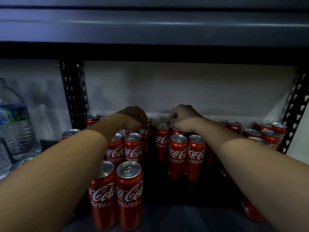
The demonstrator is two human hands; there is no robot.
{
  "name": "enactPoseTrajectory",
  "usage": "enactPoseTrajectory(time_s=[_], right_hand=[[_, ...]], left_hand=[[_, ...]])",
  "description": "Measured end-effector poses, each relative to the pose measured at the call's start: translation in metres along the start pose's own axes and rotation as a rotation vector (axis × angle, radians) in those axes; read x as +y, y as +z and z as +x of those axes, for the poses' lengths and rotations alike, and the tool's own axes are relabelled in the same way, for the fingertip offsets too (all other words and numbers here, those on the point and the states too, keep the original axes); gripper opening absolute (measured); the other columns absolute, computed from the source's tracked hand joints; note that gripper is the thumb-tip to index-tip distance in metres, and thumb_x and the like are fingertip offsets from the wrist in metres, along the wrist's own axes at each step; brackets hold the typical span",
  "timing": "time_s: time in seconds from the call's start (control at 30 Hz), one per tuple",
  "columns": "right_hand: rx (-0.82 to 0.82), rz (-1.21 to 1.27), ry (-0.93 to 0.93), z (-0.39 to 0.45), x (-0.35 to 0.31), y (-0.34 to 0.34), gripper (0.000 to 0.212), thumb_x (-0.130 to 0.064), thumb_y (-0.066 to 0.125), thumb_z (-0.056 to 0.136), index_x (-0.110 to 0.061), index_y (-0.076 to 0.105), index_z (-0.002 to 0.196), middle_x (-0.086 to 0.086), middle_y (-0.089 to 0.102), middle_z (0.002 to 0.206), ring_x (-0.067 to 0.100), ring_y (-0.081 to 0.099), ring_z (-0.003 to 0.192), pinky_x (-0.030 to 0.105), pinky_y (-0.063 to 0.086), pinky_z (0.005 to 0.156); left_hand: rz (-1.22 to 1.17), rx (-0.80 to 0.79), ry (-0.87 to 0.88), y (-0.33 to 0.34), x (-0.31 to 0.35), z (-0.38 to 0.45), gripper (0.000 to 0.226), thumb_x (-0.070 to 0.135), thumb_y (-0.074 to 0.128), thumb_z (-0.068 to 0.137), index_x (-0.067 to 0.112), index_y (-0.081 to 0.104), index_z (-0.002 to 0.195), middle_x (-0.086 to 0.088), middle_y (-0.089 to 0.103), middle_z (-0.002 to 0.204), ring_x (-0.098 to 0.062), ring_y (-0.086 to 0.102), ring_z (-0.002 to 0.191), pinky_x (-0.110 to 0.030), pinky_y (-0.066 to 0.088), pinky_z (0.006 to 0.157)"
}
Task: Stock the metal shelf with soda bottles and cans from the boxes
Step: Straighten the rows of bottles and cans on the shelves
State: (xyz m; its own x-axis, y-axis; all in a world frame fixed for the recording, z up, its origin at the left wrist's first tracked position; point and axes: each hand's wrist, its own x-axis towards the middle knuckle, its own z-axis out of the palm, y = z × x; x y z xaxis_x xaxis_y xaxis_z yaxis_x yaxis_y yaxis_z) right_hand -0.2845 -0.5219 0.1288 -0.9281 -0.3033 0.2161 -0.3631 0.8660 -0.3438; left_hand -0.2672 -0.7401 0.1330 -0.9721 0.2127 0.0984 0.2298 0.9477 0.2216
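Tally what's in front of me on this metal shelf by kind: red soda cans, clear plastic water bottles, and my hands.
Red aluminium soda cans: at least 18, as the forearms hide some
Clear plastic water bottles: at least 1
Hands: 2, left hand and right hand, each gripping a can top
Total: at least 21

Both arms reached deep into metal shelf [167, 195]. Left hand [133, 117] gripping top of a rear red can [145, 131]; right hand [182, 118] pinching top of another rear can [172, 122]. Red cans upright in rows. Water bottle [15, 124] at far left.
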Motion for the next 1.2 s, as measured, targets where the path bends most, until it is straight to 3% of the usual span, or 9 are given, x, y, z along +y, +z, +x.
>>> enactPoseTrajectory(time_s=[0.17, 0.27, 0.3, 0.37, 0.43, 0.63, 0.87, 1.03, 1.2], right_hand=[[-0.041, 0.121, -0.123, -0.007, -0.045, 0.021, 0.044, -0.030, 0.080, 0.086, -0.019, 0.069, 0.127, 0.001, 0.067, 0.125, 0.018, 0.062, 0.114, 0.026, 0.047, 0.090], [-0.108, 0.150, -0.159, -0.007, -0.063, 0.034, 0.062, -0.044, 0.084, 0.079, -0.018, 0.066, 0.132, 0.000, 0.067, 0.128, 0.016, 0.063, 0.115, 0.031, 0.050, 0.100], [-0.137, 0.144, -0.162, -0.007, -0.067, 0.039, 0.069, -0.047, 0.085, 0.076, -0.017, 0.064, 0.135, 0.000, 0.067, 0.128, 0.016, 0.063, 0.114, 0.033, 0.051, 0.102], [-0.191, 0.128, -0.157, -0.006, -0.073, 0.047, 0.080, -0.047, 0.089, 0.071, -0.015, 0.059, 0.138, 0.001, 0.066, 0.130, 0.017, 0.063, 0.115, 0.035, 0.051, 0.103], [-0.232, 0.117, -0.145, -0.006, -0.077, 0.056, 0.082, -0.045, 0.091, 0.069, -0.015, 0.058, 0.138, 0.001, 0.066, 0.130, 0.018, 0.063, 0.116, 0.035, 0.050, 0.104], [-0.258, 0.250, -0.113, -0.003, -0.072, 0.065, 0.042, -0.030, 0.093, 0.069, -0.014, 0.075, 0.103, 0.002, 0.077, 0.099, 0.020, 0.071, 0.098, 0.046, 0.059, 0.091], [-0.247, 0.249, -0.089, 0.001, -0.062, 0.060, 0.044, -0.032, 0.095, 0.066, -0.015, 0.076, 0.101, 0.002, 0.077, 0.095, 0.018, 0.074, 0.090, 0.041, 0.063, 0.081], [-0.238, 0.240, -0.074, 0.003, -0.053, 0.058, 0.044, -0.032, 0.095, 0.067, -0.016, 0.075, 0.102, 0.002, 0.076, 0.097, 0.018, 0.073, 0.091, 0.041, 0.062, 0.085], [-0.236, 0.231, -0.061, 0.007, -0.050, 0.059, 0.054, -0.034, 0.095, 0.066, -0.015, 0.073, 0.111, 0.003, 0.076, 0.102, 0.019, 0.073, 0.094, 0.043, 0.062, 0.086]], left_hand=[[-0.106, -0.053, -0.097, -0.017, -0.042, -0.036, 0.028, 0.051, 0.065, 0.095, 0.030, 0.078, 0.107, 0.005, 0.075, 0.114, -0.015, 0.067, 0.106, -0.039, 0.051, 0.104], [-0.187, -0.095, -0.105, -0.023, -0.060, -0.053, 0.032, 0.060, 0.068, 0.089, 0.033, 0.079, 0.103, 0.011, 0.077, 0.108, -0.013, 0.070, 0.104, -0.042, 0.054, 0.102], [-0.218, -0.125, -0.099, -0.024, -0.063, -0.059, 0.036, 0.058, 0.072, 0.087, 0.030, 0.078, 0.110, 0.010, 0.076, 0.113, -0.013, 0.070, 0.105, -0.037, 0.057, 0.098], [-0.246, -0.183, -0.122, -0.023, -0.067, -0.066, 0.053, 0.041, 0.085, 0.080, 0.021, 0.068, 0.127, 0.010, 0.068, 0.123, -0.004, 0.064, 0.100, -0.014, 0.057, 0.076], [-0.203, -0.232, -0.137, -0.018, -0.071, -0.068, 0.059, 0.020, 0.090, 0.077, 0.019, 0.062, 0.129, 0.011, 0.062, 0.117, 0.000, 0.060, 0.092, -0.005, 0.050, 0.059], [-0.303, -0.208, -0.108, -0.008, -0.077, -0.066, 0.055, 0.006, 0.089, 0.075, 0.015, 0.066, 0.124, 0.009, 0.066, 0.109, -0.009, 0.067, 0.093, -0.014, 0.055, 0.062], [-0.347, -0.195, -0.096, 0.001, -0.076, -0.051, 0.062, 0.010, 0.089, 0.077, 0.015, 0.061, 0.132, 0.005, 0.065, 0.115, -0.014, 0.068, 0.098, -0.018, 0.058, 0.067], [-0.310, -0.183, -0.103, 0.005, -0.072, -0.042, 0.067, 0.016, 0.089, 0.078, 0.019, 0.057, 0.138, 0.000, 0.061, 0.129, -0.020, 0.069, 0.104, -0.027, 0.063, 0.079], [-0.335, -0.180, -0.107, 0.007, -0.071, -0.039, 0.069, 0.018, 0.090, 0.076, 0.023, 0.058, 0.138, 0.001, 0.060, 0.132, -0.019, 0.069, 0.103, -0.025, 0.062, 0.077]])
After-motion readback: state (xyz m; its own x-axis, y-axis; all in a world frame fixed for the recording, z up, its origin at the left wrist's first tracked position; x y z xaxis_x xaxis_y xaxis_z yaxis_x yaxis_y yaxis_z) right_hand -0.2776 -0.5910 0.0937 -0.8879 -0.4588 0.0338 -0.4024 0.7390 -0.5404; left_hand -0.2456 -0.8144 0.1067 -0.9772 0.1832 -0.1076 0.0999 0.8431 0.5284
